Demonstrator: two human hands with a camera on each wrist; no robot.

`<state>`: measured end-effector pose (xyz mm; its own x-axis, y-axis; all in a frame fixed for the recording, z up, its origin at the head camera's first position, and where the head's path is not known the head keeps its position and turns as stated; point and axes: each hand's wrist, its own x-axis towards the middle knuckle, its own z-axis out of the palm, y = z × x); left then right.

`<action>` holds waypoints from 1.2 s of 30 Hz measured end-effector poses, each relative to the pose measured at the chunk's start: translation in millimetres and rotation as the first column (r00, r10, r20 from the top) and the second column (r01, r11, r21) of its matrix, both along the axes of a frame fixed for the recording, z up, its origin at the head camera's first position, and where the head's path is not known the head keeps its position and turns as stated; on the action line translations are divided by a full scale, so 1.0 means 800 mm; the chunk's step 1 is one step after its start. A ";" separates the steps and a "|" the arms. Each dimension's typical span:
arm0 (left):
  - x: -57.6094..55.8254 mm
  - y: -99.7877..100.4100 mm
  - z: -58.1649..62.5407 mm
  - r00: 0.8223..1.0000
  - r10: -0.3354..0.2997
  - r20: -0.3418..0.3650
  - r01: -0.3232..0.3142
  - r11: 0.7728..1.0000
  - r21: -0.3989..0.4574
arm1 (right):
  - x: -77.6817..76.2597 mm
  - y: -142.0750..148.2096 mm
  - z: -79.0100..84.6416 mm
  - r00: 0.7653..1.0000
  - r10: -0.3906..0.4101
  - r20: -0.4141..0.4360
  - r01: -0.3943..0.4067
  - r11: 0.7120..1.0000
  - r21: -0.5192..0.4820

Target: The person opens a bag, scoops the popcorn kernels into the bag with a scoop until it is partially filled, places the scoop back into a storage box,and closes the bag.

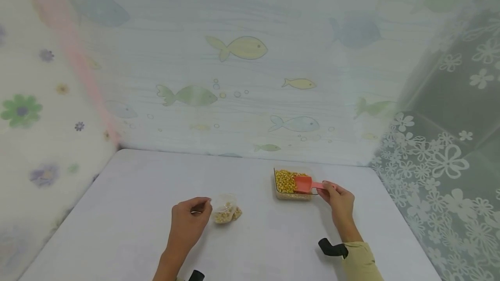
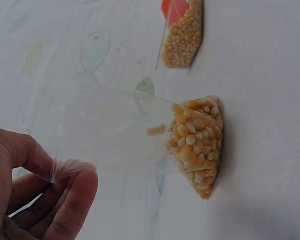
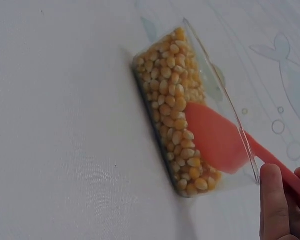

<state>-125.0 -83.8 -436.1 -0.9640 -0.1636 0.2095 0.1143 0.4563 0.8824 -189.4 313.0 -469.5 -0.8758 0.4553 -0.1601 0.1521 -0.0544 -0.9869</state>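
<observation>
My left hand (image 1: 189,222) pinches the top edge of a clear plastic bag (image 2: 115,135) between thumb and fingertips. Corn kernels (image 2: 192,142) fill the bottom of the bag, which stands on the table, and a few cling to its side. To the right, my right hand (image 1: 339,200) grips the handle of a red scoop (image 1: 303,184). The scoop's blade dips into yellow corn kernels (image 3: 165,100) inside a clear rectangular container (image 1: 276,195). Through the container wall the blade shows partly sunk among the kernels, with the handle passing over the rim.
A white table (image 1: 129,211) carries the bag at centre and the container farther back on the right. Behind it hangs a pale fish-print curtain (image 1: 242,112). Flower-patterned sheets (image 1: 449,211) line the sides. A black wrist mount (image 1: 332,248) sits at my right sleeve.
</observation>
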 end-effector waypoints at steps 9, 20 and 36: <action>0.000 0.001 0.000 1.000 0.012 -0.010 -0.013 1.000 -0.020 | -0.002 0.002 0.003 0.999 0.028 0.029 -0.027 0.999 -0.034; -0.002 -0.001 -0.003 1.000 0.010 0.001 -0.010 1.000 -0.023 | -0.002 0.002 0.004 0.998 0.052 0.018 -0.049 0.988 -0.145; -0.001 -0.001 0.001 1.000 -0.003 0.019 0.003 1.000 -0.004 | 0.001 0.001 0.005 0.999 0.037 0.014 -0.032 0.965 -0.262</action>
<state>-125.4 -84.7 -435.5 -0.9684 -0.1596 0.1917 0.0990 0.4595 0.8826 -188.9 314.0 -465.8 -0.8860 0.3647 -0.2863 0.1770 -0.3046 -0.9359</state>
